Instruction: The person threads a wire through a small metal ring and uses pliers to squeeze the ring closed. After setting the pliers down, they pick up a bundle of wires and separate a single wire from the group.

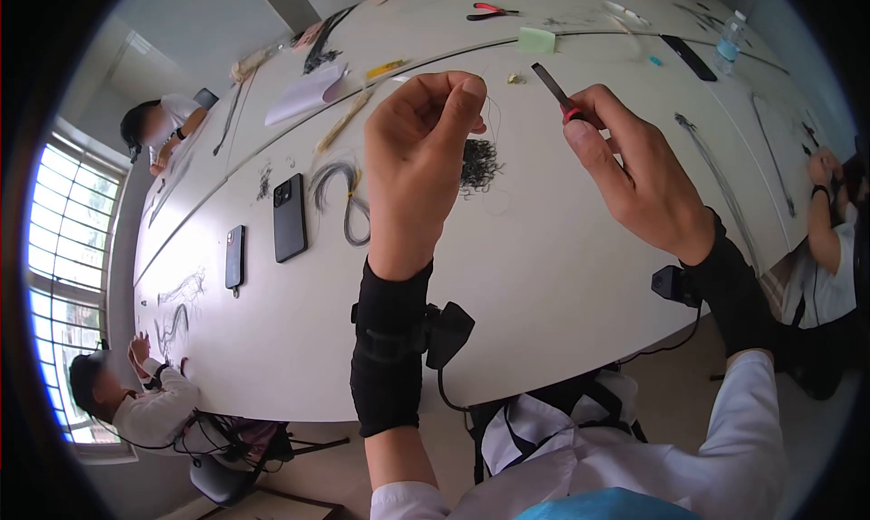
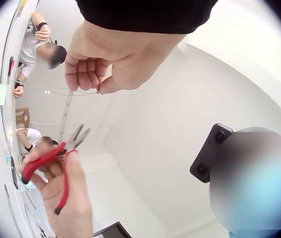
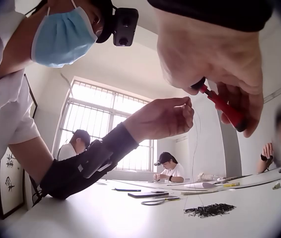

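Note:
My left hand [image 1: 417, 158] pinches a thin wire [image 3: 196, 144] between thumb and fingertips, raised above the table. To its right, my right hand [image 1: 634, 171] holds red-handled pliers [image 2: 48, 161], with the metal jaws pointing up and away from the palm. In the left wrist view the two jaws stand apart, and the right hand's fingers curl round the handles. The jaws do not touch the wire. Beyond the left hand, a pile of short dark wire pieces [image 1: 480, 165] lies on the table, partly hidden by that hand.
On the white table [image 1: 544, 293] are a black phone [image 1: 290, 218], a smaller phone [image 1: 236, 257], a coiled wire bundle [image 1: 349, 194], a green note [image 1: 536, 41], another pair of red pliers [image 1: 490, 12] and a water bottle [image 1: 730, 42]. Other people sit around the table.

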A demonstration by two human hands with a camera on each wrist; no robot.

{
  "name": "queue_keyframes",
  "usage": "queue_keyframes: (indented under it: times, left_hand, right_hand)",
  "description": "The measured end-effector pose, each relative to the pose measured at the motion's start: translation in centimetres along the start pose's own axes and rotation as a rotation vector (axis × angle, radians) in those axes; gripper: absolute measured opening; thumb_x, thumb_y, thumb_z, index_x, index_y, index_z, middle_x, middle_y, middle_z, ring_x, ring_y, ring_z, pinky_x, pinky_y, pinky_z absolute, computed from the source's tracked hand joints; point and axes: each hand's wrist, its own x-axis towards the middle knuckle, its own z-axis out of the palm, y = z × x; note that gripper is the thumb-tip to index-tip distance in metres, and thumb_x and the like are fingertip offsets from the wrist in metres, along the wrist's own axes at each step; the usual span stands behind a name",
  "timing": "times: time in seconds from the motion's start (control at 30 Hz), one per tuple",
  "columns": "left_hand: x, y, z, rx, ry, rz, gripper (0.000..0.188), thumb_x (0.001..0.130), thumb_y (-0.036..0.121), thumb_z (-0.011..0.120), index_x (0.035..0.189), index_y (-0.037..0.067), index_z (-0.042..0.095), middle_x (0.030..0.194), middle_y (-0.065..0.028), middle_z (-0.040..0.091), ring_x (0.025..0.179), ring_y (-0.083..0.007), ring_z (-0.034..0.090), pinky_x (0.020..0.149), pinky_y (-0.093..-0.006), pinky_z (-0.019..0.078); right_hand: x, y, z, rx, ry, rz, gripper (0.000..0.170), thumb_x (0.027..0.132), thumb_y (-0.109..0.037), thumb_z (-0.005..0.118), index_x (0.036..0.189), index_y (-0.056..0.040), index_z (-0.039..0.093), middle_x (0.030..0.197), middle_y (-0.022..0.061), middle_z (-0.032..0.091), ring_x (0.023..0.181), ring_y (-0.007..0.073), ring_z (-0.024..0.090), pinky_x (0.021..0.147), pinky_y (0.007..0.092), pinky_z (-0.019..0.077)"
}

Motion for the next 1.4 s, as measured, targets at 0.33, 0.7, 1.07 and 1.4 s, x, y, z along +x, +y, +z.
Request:
queue_keyframes:
  times: [0.33, 0.7, 1.07, 1.4]
  left_hand:
    - [-0.3, 0.2, 0.7, 0.212, 0.062, 0.098, 0.023, 0.094, 0.016, 0.068, 0.096, -0.006, 0.067, 0.083, -0.0055, 0.068, 0.076, -0.0092, 0.061, 0.076, -0.0233, 0.0501]
    - [-0.3, -0.2, 0.8, 0.238, 0.061, 0.091, 0.024, 0.094, 0.018, 0.069, 0.098, -0.005, 0.068, 0.083, -0.0029, 0.066, 0.076, -0.0077, 0.058, 0.075, -0.0220, 0.0473]
    - [-0.3, -0.2, 1.1, 0.270, 0.088, 0.086, 0.022, 0.093, 0.014, 0.068, 0.095, -0.007, 0.067, 0.081, -0.0068, 0.068, 0.075, -0.0107, 0.062, 0.076, -0.0245, 0.0506]
    - [-0.4, -0.3, 1.2, 0.272, 0.069, 0.101, 0.023, 0.094, 0.017, 0.069, 0.096, -0.006, 0.068, 0.081, -0.0038, 0.066, 0.074, -0.0080, 0.059, 0.073, -0.0220, 0.0482]
  right_hand:
    - [0.7, -0.5, 1.5, 0.030, 0.033, -0.073, 0.028, 0.100, -0.026, 0.055, 0.095, 0.0012, 0.053, 0.077, 0.0153, 0.060, 0.067, 0.0274, 0.058, 0.066, 0.0378, 0.0473]
    - [0.5, -0.5, 1.7, -0.031, 0.047, -0.076, 0.025, 0.101, -0.023, 0.056, 0.093, 0.0001, 0.052, 0.072, 0.0160, 0.060, 0.061, 0.0309, 0.058, 0.061, 0.0379, 0.0473]
    - [0.3, 0.0, 1.9, 0.068, 0.072, -0.028, 0.027, 0.100, -0.025, 0.056, 0.092, 0.0003, 0.054, 0.070, 0.0141, 0.059, 0.060, 0.0295, 0.056, 0.060, 0.0368, 0.0470]
    - [0.2, -0.9, 1.5, 0.010, 0.049, 0.001, 0.027, 0.100, -0.024, 0.057, 0.090, 0.0011, 0.055, 0.070, 0.0128, 0.060, 0.058, 0.0257, 0.056, 0.060, 0.0349, 0.0469]
